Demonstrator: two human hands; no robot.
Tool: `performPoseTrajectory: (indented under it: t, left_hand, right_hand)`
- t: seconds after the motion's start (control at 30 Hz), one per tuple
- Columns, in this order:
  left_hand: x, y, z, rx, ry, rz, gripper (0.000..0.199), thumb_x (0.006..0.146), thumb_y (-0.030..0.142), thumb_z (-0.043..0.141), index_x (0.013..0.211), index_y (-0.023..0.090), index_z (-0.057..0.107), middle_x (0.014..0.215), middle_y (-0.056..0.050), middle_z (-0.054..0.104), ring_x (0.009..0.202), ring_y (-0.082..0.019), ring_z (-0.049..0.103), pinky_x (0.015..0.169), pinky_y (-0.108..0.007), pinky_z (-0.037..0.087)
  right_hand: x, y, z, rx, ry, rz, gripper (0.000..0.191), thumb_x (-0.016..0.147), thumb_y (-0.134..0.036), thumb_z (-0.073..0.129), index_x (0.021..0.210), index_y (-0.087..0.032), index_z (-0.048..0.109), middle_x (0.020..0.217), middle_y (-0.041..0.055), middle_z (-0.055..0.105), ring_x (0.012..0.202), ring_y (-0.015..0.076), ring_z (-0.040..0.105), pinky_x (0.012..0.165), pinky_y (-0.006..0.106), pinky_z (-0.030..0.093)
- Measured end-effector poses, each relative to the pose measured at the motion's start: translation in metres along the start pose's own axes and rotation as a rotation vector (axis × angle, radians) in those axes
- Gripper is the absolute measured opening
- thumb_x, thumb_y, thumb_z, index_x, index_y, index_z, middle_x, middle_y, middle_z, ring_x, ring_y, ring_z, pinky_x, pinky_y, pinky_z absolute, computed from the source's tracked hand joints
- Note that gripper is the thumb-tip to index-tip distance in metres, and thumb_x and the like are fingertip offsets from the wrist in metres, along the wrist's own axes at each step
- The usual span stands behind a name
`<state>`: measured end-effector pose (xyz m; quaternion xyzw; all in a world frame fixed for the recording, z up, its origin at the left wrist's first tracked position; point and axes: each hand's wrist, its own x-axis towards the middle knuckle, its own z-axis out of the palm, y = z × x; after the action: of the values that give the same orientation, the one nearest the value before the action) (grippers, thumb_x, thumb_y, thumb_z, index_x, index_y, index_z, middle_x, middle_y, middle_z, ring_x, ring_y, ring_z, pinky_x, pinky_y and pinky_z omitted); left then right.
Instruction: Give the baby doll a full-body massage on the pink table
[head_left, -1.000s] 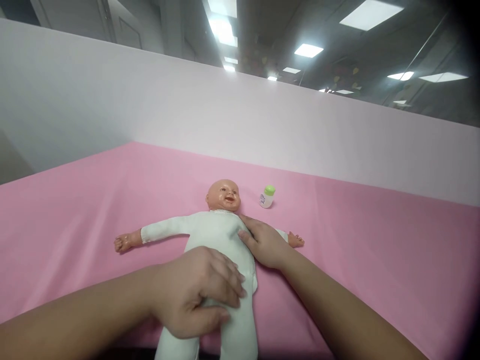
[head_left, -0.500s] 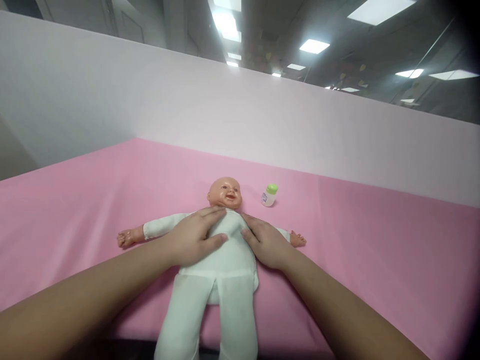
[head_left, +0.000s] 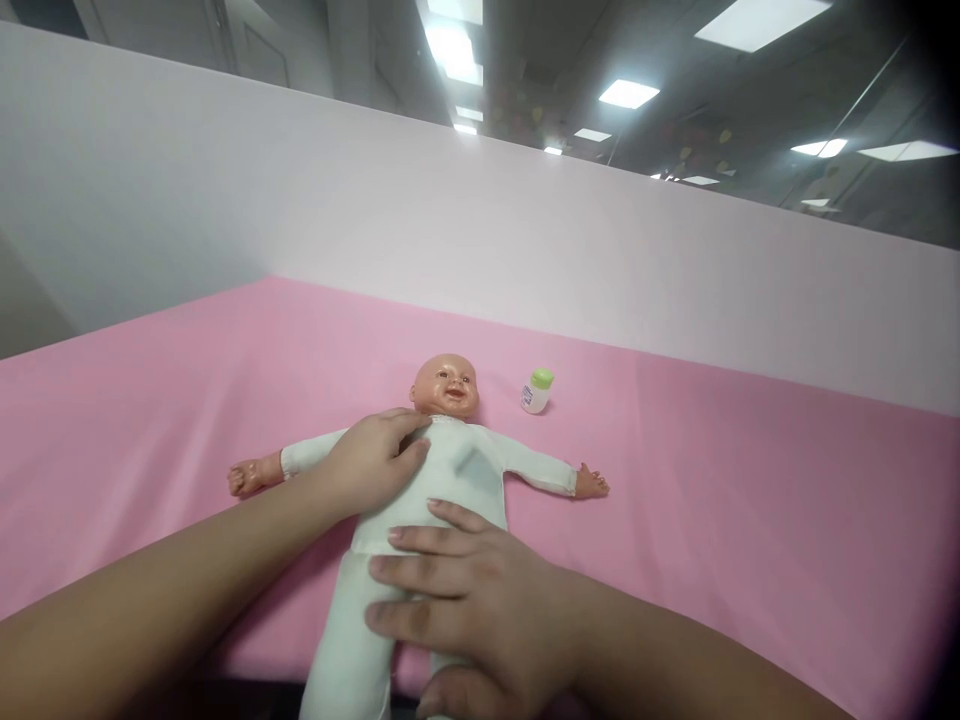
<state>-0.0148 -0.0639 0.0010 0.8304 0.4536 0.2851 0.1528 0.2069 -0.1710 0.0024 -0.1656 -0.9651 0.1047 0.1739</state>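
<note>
A baby doll [head_left: 450,470] with a hard plastic head and a white cloth body lies face up, its arms spread to both sides. My left hand [head_left: 379,462] rests on the doll's chest and shoulder at the left, its thumb apart from the fingers. Over the doll's lower belly and hips is my right hand [head_left: 480,590], palm down with the fingers spread; whether it touches the cloth is hard to tell. Neither hand holds anything.
The doll lies on a pink covered surface [head_left: 712,500]. Right of its head stands a small bottle [head_left: 537,391] with a green cap. A white partition [head_left: 525,230] runs along the back.
My right hand has moved from the doll's right-side chest down and inward over its hips, and its fingers have spread. My left hand and the doll have shifted slightly left.
</note>
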Motion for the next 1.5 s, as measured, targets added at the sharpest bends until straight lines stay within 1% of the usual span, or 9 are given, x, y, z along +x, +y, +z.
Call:
performPoseTrajectory:
  t: [0.17,0.37,0.7,0.9,1.0,1.17,1.27,1.37,1.5]
  left_hand:
    - [0.0,0.001,0.0,0.01,-0.026,-0.004,0.043,0.101,0.04,0.046,0.134,0.021,0.068,0.136,-0.009,0.069,0.123,-0.03,0.065,0.107,-0.045,0.05]
    - [-0.001,0.003,-0.001,0.008,-0.03,0.009,0.044,0.101,0.037,0.044,0.134,0.02,0.067,0.137,-0.008,0.069,0.126,-0.029,0.064,0.111,-0.045,0.047]
    - [-0.003,0.007,-0.006,0.042,-0.004,0.052,0.039,0.1,0.037,0.048,0.129,0.021,0.069,0.134,-0.009,0.07,0.121,-0.031,0.066,0.107,-0.048,0.05]
    - [-0.019,0.024,-0.01,-0.087,-0.103,0.456,0.041,0.095,0.03,0.059,0.135,0.022,0.066,0.136,-0.008,0.069,0.127,-0.027,0.063,0.11,-0.041,0.05]
    - [-0.022,0.029,-0.009,-0.158,-0.156,0.544,0.041,0.093,0.026,0.061,0.133,0.022,0.066,0.131,-0.008,0.071,0.119,-0.024,0.067,0.105,-0.038,0.052]
    - [-0.013,0.018,-0.008,-0.122,-0.084,0.377,0.032,0.094,0.031,0.059,0.123,0.024,0.072,0.121,-0.007,0.075,0.112,-0.025,0.069,0.099,-0.038,0.054]
    - [-0.006,0.012,-0.016,-0.041,0.0,0.162,0.026,0.096,0.036,0.052,0.098,0.024,0.076,0.096,-0.005,0.076,0.086,-0.022,0.07,0.08,-0.036,0.054]
    - [-0.003,0.014,-0.029,0.109,-0.054,-0.085,0.037,0.097,0.046,0.046,0.078,0.024,0.068,0.074,-0.004,0.07,0.068,-0.023,0.065,0.062,-0.036,0.046]
    - [-0.004,0.014,-0.038,0.234,-0.181,-0.221,0.043,0.095,0.059,0.043,0.1,0.024,0.068,0.078,-0.008,0.072,0.074,-0.031,0.068,0.059,-0.036,0.042]
  right_hand:
    - [-0.002,0.024,-0.004,0.057,-0.012,0.262,0.082,0.096,-0.067,0.058,0.165,-0.032,0.031,0.17,0.0052,0.029,0.16,0.0325,0.017,0.131,0.057,0.003]
    - [-0.014,0.07,-0.009,0.067,0.041,0.563,0.077,0.102,-0.065,0.049,0.167,-0.034,0.022,0.175,0.0037,0.012,0.162,0.0335,0.007,0.13,0.062,0.009]
    - [-0.014,0.081,-0.016,0.049,0.173,0.723,0.063,0.105,-0.061,0.045,0.159,-0.029,0.041,0.146,0.0105,0.061,0.133,0.0341,0.056,0.113,0.055,0.039]
    - [-0.013,0.078,-0.018,0.057,0.208,0.723,0.061,0.104,-0.061,0.047,0.156,-0.029,0.045,0.145,0.0096,0.062,0.132,0.0339,0.057,0.109,0.05,0.042]
    - [-0.013,0.077,-0.017,0.062,0.211,0.73,0.06,0.104,-0.06,0.047,0.155,-0.029,0.046,0.144,0.009,0.063,0.132,0.0334,0.057,0.109,0.049,0.043]
    - [-0.013,0.076,-0.021,0.078,0.208,0.736,0.057,0.104,-0.058,0.048,0.154,-0.029,0.049,0.14,0.0081,0.065,0.128,0.0324,0.06,0.106,0.048,0.045]
    - [-0.019,0.078,-0.027,0.041,0.211,0.763,0.05,0.104,-0.059,0.047,0.145,-0.032,0.058,0.134,0.0065,0.068,0.124,0.0319,0.061,0.102,0.047,0.046]
    - [-0.027,0.081,-0.032,-0.102,0.264,0.867,0.051,0.1,-0.066,0.051,0.128,-0.028,0.07,0.12,0.0102,0.072,0.116,0.0344,0.063,0.095,0.048,0.048]
    - [-0.029,0.074,-0.033,-0.037,0.249,0.971,0.057,0.098,-0.072,0.048,0.132,-0.03,0.066,0.098,0.0081,0.075,0.089,0.0304,0.069,0.072,0.04,0.049]
